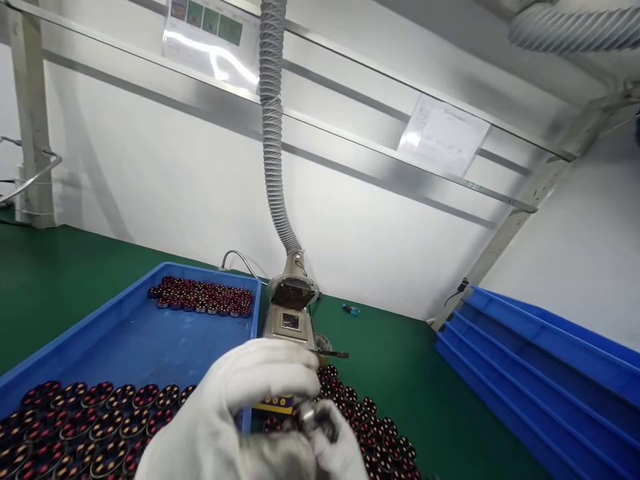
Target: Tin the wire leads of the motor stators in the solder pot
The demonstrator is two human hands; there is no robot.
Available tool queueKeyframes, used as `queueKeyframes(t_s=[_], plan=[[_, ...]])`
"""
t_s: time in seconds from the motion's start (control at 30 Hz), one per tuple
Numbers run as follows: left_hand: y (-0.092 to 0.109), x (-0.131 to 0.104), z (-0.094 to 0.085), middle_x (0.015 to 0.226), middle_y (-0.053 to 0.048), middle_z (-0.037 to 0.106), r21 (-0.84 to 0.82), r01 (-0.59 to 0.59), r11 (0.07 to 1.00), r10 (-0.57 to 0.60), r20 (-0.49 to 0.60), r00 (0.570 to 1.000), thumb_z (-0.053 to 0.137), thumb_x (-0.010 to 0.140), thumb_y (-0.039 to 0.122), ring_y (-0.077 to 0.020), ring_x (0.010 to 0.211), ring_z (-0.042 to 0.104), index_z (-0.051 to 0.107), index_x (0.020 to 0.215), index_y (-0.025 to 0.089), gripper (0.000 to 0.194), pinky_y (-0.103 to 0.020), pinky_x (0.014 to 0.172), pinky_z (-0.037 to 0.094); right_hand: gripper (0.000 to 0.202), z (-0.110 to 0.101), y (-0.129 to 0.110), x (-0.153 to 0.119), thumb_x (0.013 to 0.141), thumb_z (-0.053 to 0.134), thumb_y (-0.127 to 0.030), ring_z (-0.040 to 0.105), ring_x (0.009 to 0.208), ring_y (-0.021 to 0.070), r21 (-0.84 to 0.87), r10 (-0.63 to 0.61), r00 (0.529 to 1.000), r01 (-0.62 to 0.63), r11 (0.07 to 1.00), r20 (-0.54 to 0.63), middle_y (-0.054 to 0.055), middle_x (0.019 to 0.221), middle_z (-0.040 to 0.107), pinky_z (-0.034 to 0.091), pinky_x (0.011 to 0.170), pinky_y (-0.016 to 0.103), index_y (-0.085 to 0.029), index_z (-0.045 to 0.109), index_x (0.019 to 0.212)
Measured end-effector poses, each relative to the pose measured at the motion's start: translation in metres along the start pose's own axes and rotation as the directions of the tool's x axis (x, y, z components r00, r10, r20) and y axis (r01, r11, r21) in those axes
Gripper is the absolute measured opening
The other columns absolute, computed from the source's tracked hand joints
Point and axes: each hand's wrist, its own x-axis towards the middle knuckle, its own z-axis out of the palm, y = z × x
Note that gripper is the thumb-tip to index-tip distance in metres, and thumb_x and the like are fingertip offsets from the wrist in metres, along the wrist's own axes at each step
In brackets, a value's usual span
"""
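Left hand: I am arching its gloved fingers over the work; blur is hiding the tips, so I cannot tell whether they are gripping.
Right hand: I am pinching one metal-rimmed part, apparently steadying it between my hands.
Part's place: it is sitting near one yellow-and-purple box.
Stator-like rings: two groups are lying in one blue tray, seemingly rowed for order; seven are forming the near group's back row. One heap is spreading over the green tabletop, probably for easy reach; overlaps are preventing a full count.
Metal pot: one is standing under one extractor hood, presumably for fumes.
Grey hoses: two are showing.
Stacked trays: several are nesting, likely saving space.
Paper sheets: two are hanging high, perhaps for reference.
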Motion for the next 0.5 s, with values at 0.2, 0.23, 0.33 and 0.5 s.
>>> queueKeyframes(t_s=[0.2,0.23,0.33,0.5], plan=[[-0.010,-0.002,0.018,0.120,-0.007,0.062,0.065,0.156,0.986,-0.157,0.026,0.987,0.062,0.064,0.016,-0.0231,0.102,0.063,0.039,0.129,0.027,0.069,-0.031,0.083,0.057,0.057,0.013,-0.043,0.035,0.058,0.079,-0.041,0.062,0.102,0.0245,0.288,0.052,0.996,-0.069,0.955,0.066,0.005,0.104,0.069,0.048,0.090,0.042,-0.033,0.060,0.111],[-0.010,-0.001,0.022,0.122,-0.008,0.060,0.094,0.127,0.987,-0.130,0.027,0.991,0.062,0.064,0.014,-0.0242,0.104,0.062,0.038,0.129,0.026,0.071,-0.034,0.084,0.056,0.053,0.017,-0.047,0.038,0.059,0.078,-0.042,0.060,0.106,0.0254,0.261,0.029,0.997,-0.048,0.964,0.075,0.005,0.104,0.069,0.048,0.092,0.042,-0.032,0.062,0.109],[-0.012,0.001,0.030,0.116,-0.007,0.062,0.177,0.009,0.984,-0.004,-0.031,1.000,0.054,0.069,0.009,-0.0215,0.107,0.060,0.048,0.117,0.026,0.051,-0.036,0.087,0.055,0.042,0.031,-0.048,0.041,0.065,0.071,-0.045,0.059,0.106,0.0266,0.176,-0.016,0.993,-0.004,0.984,0.114,0.005,0.100,0.069,0.051,0.088,0.042,-0.031,0.065,0.105],[-0.017,0.002,0.036,0.107,-0.008,0.063,0.290,0.015,0.957,0.013,-0.095,0.995,0.051,0.079,0.014,-0.0192,0.098,0.061,0.053,0.098,0.023,0.021,-0.033,0.079,0.056,0.034,0.043,-0.040,0.042,0.071,0.063,-0.050,0.065,0.093,0.0281,0.112,-0.037,0.986,0.019,0.994,0.162,0.006,0.092,0.070,0.054,0.079,0.040,-0.026,0.068,0.094]])
